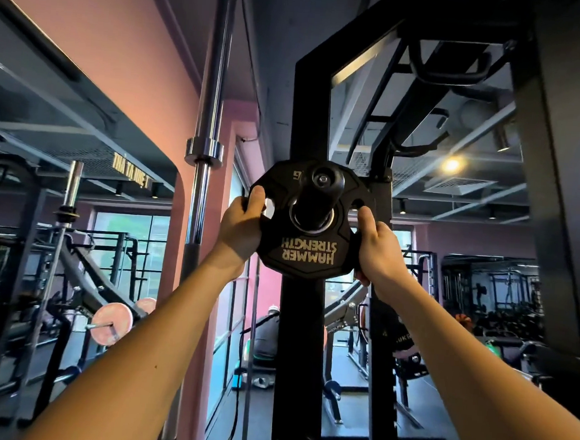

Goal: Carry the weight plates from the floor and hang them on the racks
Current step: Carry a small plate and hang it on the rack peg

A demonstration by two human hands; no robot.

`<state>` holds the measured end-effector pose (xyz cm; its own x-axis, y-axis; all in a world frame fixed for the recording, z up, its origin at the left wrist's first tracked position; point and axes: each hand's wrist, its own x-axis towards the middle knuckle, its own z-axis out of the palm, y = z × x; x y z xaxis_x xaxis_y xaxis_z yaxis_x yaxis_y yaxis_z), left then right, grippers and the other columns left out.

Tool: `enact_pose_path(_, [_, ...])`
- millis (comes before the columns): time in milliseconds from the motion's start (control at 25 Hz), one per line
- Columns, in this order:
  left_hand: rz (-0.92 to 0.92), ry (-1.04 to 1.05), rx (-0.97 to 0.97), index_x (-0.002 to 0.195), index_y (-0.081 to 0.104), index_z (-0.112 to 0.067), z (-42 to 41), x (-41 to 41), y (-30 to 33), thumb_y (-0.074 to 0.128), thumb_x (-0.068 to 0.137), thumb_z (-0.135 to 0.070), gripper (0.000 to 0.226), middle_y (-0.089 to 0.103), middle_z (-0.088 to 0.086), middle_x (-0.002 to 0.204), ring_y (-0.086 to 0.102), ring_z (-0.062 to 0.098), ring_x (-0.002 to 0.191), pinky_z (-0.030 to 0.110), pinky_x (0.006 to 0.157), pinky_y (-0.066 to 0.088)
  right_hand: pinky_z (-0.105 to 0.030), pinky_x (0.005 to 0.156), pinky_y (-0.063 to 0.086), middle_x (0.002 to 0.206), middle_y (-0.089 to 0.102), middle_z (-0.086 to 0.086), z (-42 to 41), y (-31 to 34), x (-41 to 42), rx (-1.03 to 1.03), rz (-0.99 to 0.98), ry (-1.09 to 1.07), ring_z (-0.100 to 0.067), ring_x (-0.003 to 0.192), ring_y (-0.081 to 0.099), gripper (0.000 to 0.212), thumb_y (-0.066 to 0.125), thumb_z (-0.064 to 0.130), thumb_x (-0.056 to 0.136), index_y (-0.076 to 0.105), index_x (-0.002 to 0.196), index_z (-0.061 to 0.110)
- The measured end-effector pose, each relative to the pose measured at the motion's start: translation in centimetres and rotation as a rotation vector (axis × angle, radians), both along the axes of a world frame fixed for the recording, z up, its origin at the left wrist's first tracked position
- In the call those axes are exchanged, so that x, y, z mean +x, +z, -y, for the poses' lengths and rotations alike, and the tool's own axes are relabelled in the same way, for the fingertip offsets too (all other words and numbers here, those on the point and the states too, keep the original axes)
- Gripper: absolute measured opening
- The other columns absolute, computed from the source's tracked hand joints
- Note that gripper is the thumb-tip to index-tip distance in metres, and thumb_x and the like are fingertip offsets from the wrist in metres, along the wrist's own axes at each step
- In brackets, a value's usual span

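Observation:
A black weight plate (308, 252) with upside-down "HAMMER STRENGTH" lettering hangs at head height on the storage peg (322, 187) of a black rack upright (311, 118). The peg passes through the plate's centre ring. My left hand (241, 228) grips the plate's left edge, thumb on its front by a grip slot. My right hand (377, 248) grips the right edge the same way, thumb near the right slot. Both arms reach up and forward.
A chrome barbell (208, 118) stands upright just left of the rack. Pink pillars and a window lie behind. Squat racks and a bar with a pink plate (111, 324) fill the left. A seated person (267, 335) and benches are beyond the upright.

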<state>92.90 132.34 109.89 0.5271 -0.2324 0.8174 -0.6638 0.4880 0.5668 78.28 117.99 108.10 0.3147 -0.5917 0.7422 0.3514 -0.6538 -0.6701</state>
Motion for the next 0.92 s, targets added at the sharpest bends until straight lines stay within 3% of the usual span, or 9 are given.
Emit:
enact_pose_path(120, [0.030,-0.024,0.008,0.083,0.059,-0.010,1.1,1.0,-0.1,0.042,0.105,-0.038,0.039,0.059,-0.006,0.065,0.058,0.007,0.064,0.019,0.060,0.047,-0.021,0.029,0.031,0.049,0.045,-0.008,1.3,0.0,1.3,0.024,-0.021,0.022,-0.013,0.026,0.043,0.053,0.033,0.055,0.100,0.047,0.085,0.006])
enact_pose_path(200, [0.077,-0.063,0.034,0.088,0.057,0.008,1.5,1.6,-0.3,0.040,0.106,-0.034,0.049,0.054,0.009,0.069,0.055,0.017,0.068,0.025,0.062,0.042,-0.020,0.029,0.031,0.051,0.046,-0.009,2.1,-0.2,2.0,0.041,-0.030,0.025,-0.014,0.025,0.043,0.055,0.033,0.055,0.100,0.048,0.085,0.005])
enact_pose_path(280, [0.104,-0.102,0.041,0.094,0.056,0.014,1.9,1.9,-0.4,0.039,0.107,-0.032,0.051,0.047,0.013,0.078,0.047,0.024,0.073,0.032,0.065,0.036,-0.021,0.029,0.032,0.053,0.046,-0.010,2.8,-0.2,2.6,0.059,-0.038,0.023,-0.014,0.026,0.044,0.056,0.033,0.056,0.100,0.047,0.086,0.005])
enact_pose_path(480, [0.090,-0.079,0.063,0.092,0.055,-0.005,2.3,2.4,0.1,0.041,0.106,-0.034,0.036,0.043,0.013,0.078,0.044,0.025,0.074,0.036,0.067,0.032,-0.021,0.028,0.032,0.053,0.047,-0.010,3.5,0.0,3.7,0.091,-0.048,0.030,-0.015,0.026,0.045,0.056,0.034,0.058,0.099,0.048,0.086,0.005])
enact_pose_path(600, [0.106,-0.072,0.080,0.094,0.057,-0.003,2.5,3.2,0.2,0.040,0.106,-0.037,0.039,0.046,0.013,0.075,0.049,0.023,0.070,0.035,0.065,0.036,-0.021,0.028,0.033,0.057,0.049,-0.009,3.6,-0.1,3.8,0.096,-0.044,0.031,-0.014,0.027,0.046,0.055,0.034,0.060,0.098,0.046,0.086,0.008])
enact_pose_path(760, [0.086,-0.004,0.143,0.101,0.058,-0.003,2.8,4.1,-0.9,0.040,0.106,-0.033,0.036,0.056,-0.009,0.059,0.056,0.009,0.058,0.014,0.050,0.044,-0.021,0.029,0.037,0.074,0.055,-0.009,3.2,-0.6,3.4,0.053,-0.101,0.009,-0.012,0.032,0.055,0.051,0.034,0.058,0.099,0.047,0.096,0.009])
enact_pose_path(840, [0.061,0.080,0.188,0.104,0.056,-0.010,2.8,4.2,-1.7,0.040,0.104,-0.035,0.030,0.061,-0.001,0.074,0.060,0.016,0.066,0.019,0.045,0.051,-0.023,0.030,0.040,0.079,0.057,-0.007,2.9,-1.1,2.9,0.029,-0.126,0.000,-0.013,0.037,0.062,0.050,0.036,0.056,0.100,0.047,0.104,0.007])
enact_pose_path(920, [0.021,0.109,0.195,0.116,0.054,-0.011,2.3,3.7,-2.5,0.044,0.103,-0.036,0.030,0.067,0.008,0.094,0.068,0.024,0.071,0.031,0.056,0.060,-0.027,0.037,0.048,0.089,0.060,-0.007,2.5,-1.9,2.2,-0.001,-0.148,-0.011,-0.017,0.051,0.068,0.054,0.039,0.057,0.098,0.046,0.113,0.006])
